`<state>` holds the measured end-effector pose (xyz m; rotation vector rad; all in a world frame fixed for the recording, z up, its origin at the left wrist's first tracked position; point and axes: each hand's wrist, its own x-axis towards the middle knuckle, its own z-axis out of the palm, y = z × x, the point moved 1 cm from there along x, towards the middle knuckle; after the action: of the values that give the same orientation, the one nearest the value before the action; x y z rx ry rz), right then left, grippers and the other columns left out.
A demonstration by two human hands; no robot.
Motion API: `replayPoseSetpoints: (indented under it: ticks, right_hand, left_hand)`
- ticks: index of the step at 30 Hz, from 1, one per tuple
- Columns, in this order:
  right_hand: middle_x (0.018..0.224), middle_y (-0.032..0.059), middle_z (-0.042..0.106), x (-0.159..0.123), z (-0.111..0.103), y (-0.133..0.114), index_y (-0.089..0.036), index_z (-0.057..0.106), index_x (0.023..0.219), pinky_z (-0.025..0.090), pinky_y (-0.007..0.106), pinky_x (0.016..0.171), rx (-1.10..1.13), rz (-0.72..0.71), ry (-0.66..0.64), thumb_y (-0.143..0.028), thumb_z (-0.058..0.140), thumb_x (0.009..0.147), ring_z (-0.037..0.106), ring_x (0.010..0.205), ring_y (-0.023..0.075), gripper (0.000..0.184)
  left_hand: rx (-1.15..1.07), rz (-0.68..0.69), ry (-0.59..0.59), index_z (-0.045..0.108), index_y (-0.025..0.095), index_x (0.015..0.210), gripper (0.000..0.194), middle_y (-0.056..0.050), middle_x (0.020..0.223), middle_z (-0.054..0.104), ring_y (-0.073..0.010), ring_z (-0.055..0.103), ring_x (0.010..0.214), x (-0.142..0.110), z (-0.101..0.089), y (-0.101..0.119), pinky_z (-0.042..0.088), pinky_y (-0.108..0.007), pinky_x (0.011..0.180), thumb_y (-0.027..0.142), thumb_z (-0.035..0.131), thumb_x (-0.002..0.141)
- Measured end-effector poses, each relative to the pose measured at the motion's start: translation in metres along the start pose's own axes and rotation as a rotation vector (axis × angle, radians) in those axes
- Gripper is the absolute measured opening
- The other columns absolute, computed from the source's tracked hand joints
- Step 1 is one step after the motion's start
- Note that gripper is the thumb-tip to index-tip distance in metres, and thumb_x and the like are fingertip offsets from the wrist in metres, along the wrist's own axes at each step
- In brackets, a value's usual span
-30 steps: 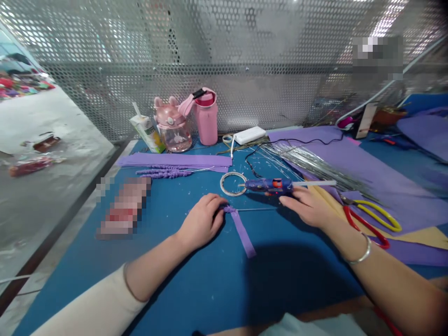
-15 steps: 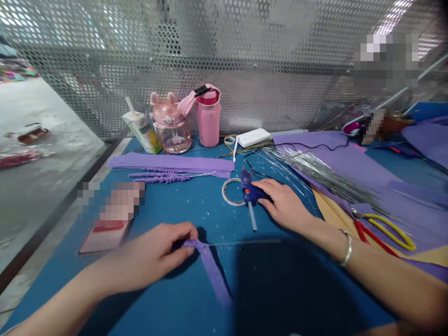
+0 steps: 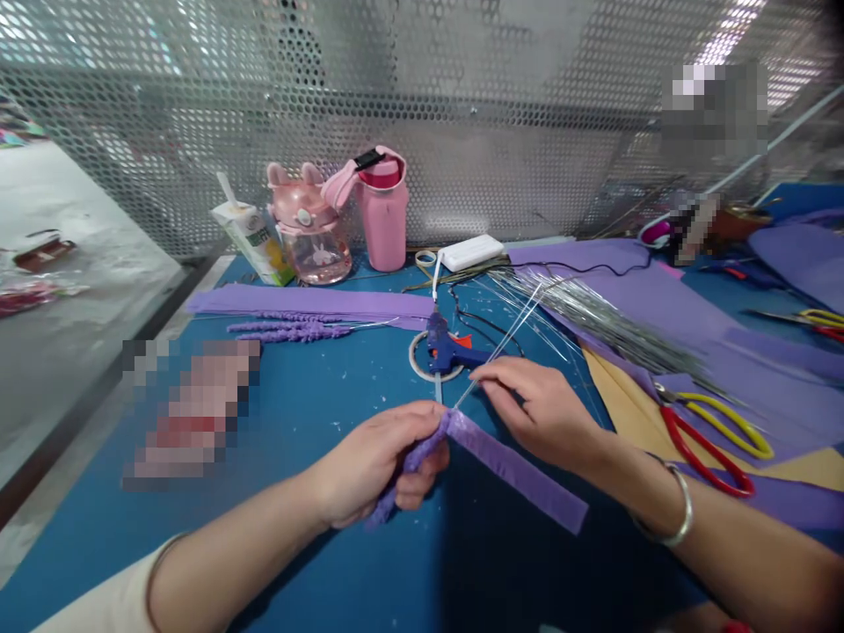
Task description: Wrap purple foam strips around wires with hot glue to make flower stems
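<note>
My left hand [image 3: 369, 462] is closed on the wrapped purple end of a thin wire stem, lifted just above the blue table [image 3: 296, 413]. A purple fringed strip [image 3: 514, 466] runs from that end out to the right. My right hand [image 3: 534, 409] pinches the thin wire [image 3: 507, 338] close to the wrapped end; the wire slants up and away toward the back. A blue glue gun [image 3: 452, 352] lies just behind my hands, beside a roll of tape [image 3: 417, 359].
Red-and-yellow scissors [image 3: 709, 431] lie at the right on purple and tan sheets [image 3: 659, 299]. A bundle of silver wires [image 3: 593, 316], finished purple sprigs [image 3: 290, 330], purple strips, a juice carton [image 3: 247, 237], two pink bottles [image 3: 382, 211] and a perforated metal screen stand behind.
My right hand has let go of the glue gun and taken the wire. Both hands have lifted the purple piece, and the strip now points right.
</note>
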<state>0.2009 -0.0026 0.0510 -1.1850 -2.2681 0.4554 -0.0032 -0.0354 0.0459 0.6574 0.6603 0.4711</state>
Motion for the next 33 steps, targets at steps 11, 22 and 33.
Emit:
replayPoseSetpoints:
  ticks: [11,22,33]
  right_hand:
    - [0.078,-0.0005,0.062,-0.018,0.040,-0.003,-0.016,0.061,0.087,0.047,0.020,0.064,0.941,0.316,-0.314,-0.021,0.061,0.082,0.058,0.069,0.0090,0.007]
    - [0.070,-0.0023,0.063,-0.017,0.043,0.002,-0.015,0.062,0.081,0.044,0.018,0.059,1.049,0.461,-0.360,-0.017,0.070,0.074,0.056,0.062,0.0073,0.011]
    - [0.067,-0.0040,0.058,-0.020,0.045,-0.003,-0.014,0.059,0.081,0.040,0.017,0.055,1.167,0.490,-0.381,-0.020,0.072,0.073,0.050,0.058,0.0055,0.017]
  left_hand:
    - [0.446,0.065,0.097,0.049,0.016,0.071,0.035,0.003,0.056,0.055,-0.0043,0.041,0.039,0.008,-0.015,-0.023,0.029,-0.017,0.041,0.047,0.047,0.089]
    - [0.680,0.122,0.250,0.051,0.017,0.072,0.032,0.007,0.050,0.043,-0.0046,0.034,0.042,0.005,-0.011,-0.027,0.028,-0.017,0.042,0.040,0.041,0.093]
    - [1.162,0.330,0.405,0.060,0.018,0.080,0.023,0.003,0.063,0.054,-0.0081,0.044,0.055,-0.001,-0.006,-0.031,0.034,-0.021,0.053,0.029,0.044,0.092]
